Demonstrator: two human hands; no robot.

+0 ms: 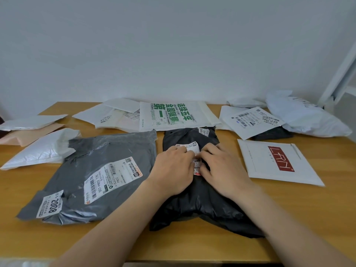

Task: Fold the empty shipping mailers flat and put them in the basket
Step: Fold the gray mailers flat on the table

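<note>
A black plastic mailer [200, 207] lies crumpled in the middle of the wooden table [308, 218], with a white shipping label on its top. My left hand [171, 170] and my right hand [221, 168] both lie on it side by side, fingertips meeting at the label, fingers bent down onto the plastic. A large grey mailer [100, 176] with labels lies just to the left. A white mailer with green print [173, 115] lies behind. No basket is in view.
A white envelope with a red logo [277, 162] lies to the right. Several white mailers [250, 120], a dark one [273, 134] and a bulky white bag [306, 116] sit at the back right. White [42, 149] and peach [25, 134] mailers lie at the left. A wall stands behind.
</note>
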